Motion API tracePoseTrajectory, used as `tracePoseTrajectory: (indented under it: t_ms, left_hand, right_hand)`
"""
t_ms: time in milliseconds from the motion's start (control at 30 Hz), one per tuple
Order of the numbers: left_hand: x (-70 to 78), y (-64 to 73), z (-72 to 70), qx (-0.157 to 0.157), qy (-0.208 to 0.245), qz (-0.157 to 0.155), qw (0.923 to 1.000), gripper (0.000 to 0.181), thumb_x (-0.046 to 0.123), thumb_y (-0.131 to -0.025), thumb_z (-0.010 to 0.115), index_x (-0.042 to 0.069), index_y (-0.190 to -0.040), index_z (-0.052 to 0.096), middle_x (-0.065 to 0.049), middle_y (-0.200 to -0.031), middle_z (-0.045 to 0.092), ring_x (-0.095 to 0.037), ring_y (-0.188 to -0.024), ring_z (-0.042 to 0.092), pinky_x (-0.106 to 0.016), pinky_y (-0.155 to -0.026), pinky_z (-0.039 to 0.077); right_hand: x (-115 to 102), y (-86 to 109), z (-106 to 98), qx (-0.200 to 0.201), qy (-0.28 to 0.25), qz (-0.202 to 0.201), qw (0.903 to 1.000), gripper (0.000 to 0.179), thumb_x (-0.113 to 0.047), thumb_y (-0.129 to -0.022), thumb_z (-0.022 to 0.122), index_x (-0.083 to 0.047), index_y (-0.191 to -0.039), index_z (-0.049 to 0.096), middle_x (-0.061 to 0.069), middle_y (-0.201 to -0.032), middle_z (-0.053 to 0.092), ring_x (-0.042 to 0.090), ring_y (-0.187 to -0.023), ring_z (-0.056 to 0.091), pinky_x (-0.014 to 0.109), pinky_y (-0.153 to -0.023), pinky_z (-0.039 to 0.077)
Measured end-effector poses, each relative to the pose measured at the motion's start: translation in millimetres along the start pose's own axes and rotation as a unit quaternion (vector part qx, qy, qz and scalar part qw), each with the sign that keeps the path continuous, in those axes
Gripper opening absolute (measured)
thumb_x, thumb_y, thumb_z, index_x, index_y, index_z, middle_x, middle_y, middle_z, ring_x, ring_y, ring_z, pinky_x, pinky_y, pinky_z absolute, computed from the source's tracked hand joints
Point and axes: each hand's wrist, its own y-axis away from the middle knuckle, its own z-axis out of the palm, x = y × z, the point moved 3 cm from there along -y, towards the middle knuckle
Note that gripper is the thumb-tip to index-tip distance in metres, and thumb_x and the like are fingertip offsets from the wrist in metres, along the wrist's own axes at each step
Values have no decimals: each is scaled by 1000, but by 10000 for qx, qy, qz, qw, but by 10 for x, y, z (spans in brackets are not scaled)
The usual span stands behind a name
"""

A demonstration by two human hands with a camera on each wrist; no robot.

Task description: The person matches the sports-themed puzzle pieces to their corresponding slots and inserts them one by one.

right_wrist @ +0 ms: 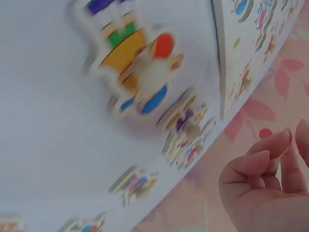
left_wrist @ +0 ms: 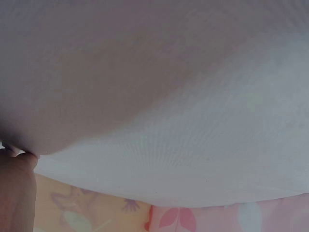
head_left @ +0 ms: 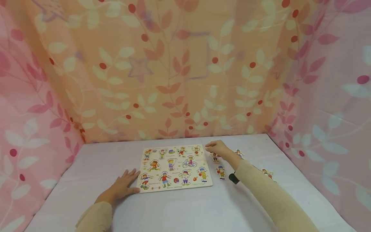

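Observation:
A pale wooden puzzle board (head_left: pixel 177 174) with sports figures lies flat on the white table. My left hand (head_left: pixel 124 183) rests at its left edge, fingers spread and thumb near the front corner; the left wrist view catches only part of the hand (left_wrist: pixel 17 191). Past the board's far right corner, my right hand (head_left: pixel 218 149) is raised with thumb and fingertips together. A small white-edged puzzle piece (head_left: pixel 207 147) shows at those fingertips, its picture hidden. Below lie a blue-capped figure piece (head_left: pixel 221 173) and another figure piece (head_left: pixel 214 157). The right wrist view shows the pinching fingers (right_wrist: pixel 251 164).
More loose figure pieces lie right of the board, one farther back (head_left: pixel 239 153) and one partly behind the right sleeve (head_left: pixel 267 173). A black wrist device (head_left: pixel 233 178) sits below the right wrist. Leaf-patterned curtains (head_left: pixel 174 80) enclose the back and sides.

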Motion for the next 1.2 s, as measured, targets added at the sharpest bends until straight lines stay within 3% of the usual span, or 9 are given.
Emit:
tracePoseTrajectory:
  t_ms: [167, 400, 567, 833, 967, 1200]
  left_hand:
    - [-15, -12, 11, -35, 11, -4, 10000, 88, 46, -81, 73, -2, -146, 38, -31, -152, 25, -58, -138, 8, -74, -105, 7]
    - [-21, -30, -3, -4, 19, 10, 10000, 90, 47, -79, 73, -2, -145, 38, -32, -151, 25, -58, -137, 9, -75, -104, 6]
    - [-2, -16, -10, 0, 47, -2, 10000, 89, 47, -79, 74, -2, -145, 39, -32, -151, 25, -58, -137, 9, -75, -103, 7]
    - [-31, 16, 2, -19, 16, -12, 10000, 88, 46, -81, 73, -2, -146, 38, -32, -151, 25, -58, -138, 9, -76, -103, 7]
    - [-50, 19, 19, 40, -34, 18, 10000, 88, 46, -81, 73, -2, -146, 38, -32, -151, 26, -58, -137, 10, -77, -102, 8]
    - [-36, -14, 22, 44, -25, -59, 10000, 89, 47, -80, 73, 0, -146, 39, -30, -152, 26, -57, -138, 9, -75, -104, 8]
  right_hand:
    - [48, 141, -247, -110, 372, -48, 9992, 34, -17, -95, 62, 1, -124, 63, 18, -100, 65, 15, -64, 51, 28, -55, 41]
    - [124, 319, -564, -296, 792, -502, 9952, 30, -15, -95, 62, 5, -116, 64, 13, -84, 64, 17, -63, 53, 25, -52, 39]
    - [218, 465, -731, -590, 1038, -633, 9908, 33, -18, -95, 63, 6, -118, 63, 19, -91, 64, 19, -68, 53, 27, -55, 42]
    - [462, 654, -988, -1370, 1336, -759, 9786, 41, -21, -94, 66, 3, -126, 60, 15, -103, 62, 28, -89, 57, 51, -77, 52]
    - [589, 695, -1095, -1591, 1372, -848, 9740, 38, -15, -94, 64, 4, -126, 59, 8, -99, 60, 24, -90, 54, 52, -79, 50]
    - [819, 777, -1256, -1530, 1208, -832, 9773, 38, -14, -93, 65, 5, -126, 60, 25, -121, 60, 31, -104, 58, 53, -90, 50]
